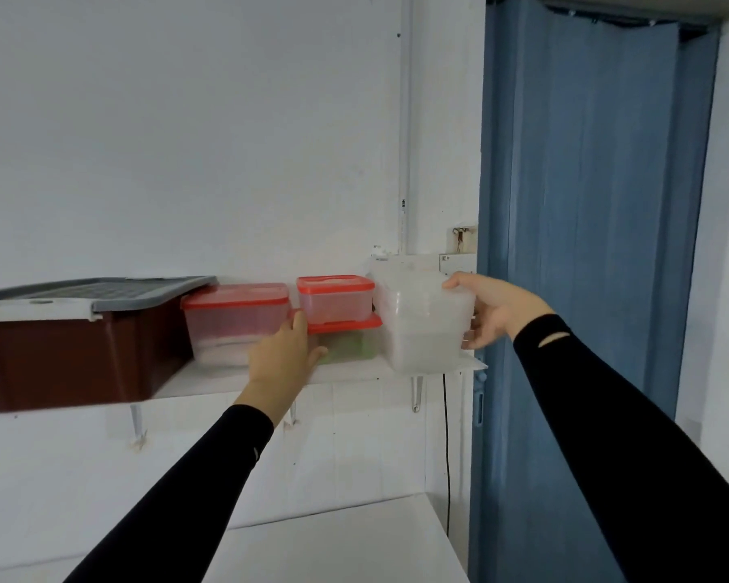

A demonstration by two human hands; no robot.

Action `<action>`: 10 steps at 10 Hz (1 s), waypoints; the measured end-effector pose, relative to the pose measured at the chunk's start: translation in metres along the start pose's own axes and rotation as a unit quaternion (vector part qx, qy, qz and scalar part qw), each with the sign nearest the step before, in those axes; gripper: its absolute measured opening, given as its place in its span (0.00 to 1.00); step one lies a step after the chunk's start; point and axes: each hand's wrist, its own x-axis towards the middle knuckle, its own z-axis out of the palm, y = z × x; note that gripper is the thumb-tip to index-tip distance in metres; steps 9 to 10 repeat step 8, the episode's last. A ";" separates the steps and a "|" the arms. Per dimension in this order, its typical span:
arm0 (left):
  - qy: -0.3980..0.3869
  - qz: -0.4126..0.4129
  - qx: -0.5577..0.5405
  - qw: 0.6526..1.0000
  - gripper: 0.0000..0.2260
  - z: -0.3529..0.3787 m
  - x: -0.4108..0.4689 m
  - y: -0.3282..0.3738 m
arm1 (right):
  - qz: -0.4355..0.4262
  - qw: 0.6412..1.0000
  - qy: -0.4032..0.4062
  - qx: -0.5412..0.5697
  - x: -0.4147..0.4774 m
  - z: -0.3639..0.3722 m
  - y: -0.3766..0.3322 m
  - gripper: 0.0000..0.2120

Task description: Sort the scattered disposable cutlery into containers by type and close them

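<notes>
Left hand (285,355) spread, touching red-lidded tub (236,321) | right hand (497,311) gripping clear containers (424,326) on shelf (354,372)

White wall shelf (354,372) on metal brackets. L to R on it: dark red bin (60,355) w/ grey lid, front overhanging the edge; clear box (228,326) w/ red lid; greenish box (350,345) w/ red lid, smaller red-lid box (335,300) stacked on top; stack of clear tubs (426,326) at R end.
</notes>
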 end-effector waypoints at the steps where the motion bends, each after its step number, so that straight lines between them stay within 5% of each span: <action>1: 0.002 0.005 0.018 1.000 0.23 0.000 0.001 0.001 | -0.005 0.999 -0.011 -0.033 0.014 0.003 -0.009 0.23; 6: -0.002 0.011 0.218 0.976 0.18 0.016 0.027 0.012 | -0.082 0.996 -0.018 -0.013 0.064 0.031 -0.006 0.13; 10: 0.040 0.015 0.151 0.988 0.24 0.011 0.019 0.006 | -0.085 0.995 -0.011 0.043 0.069 0.030 0.002 0.14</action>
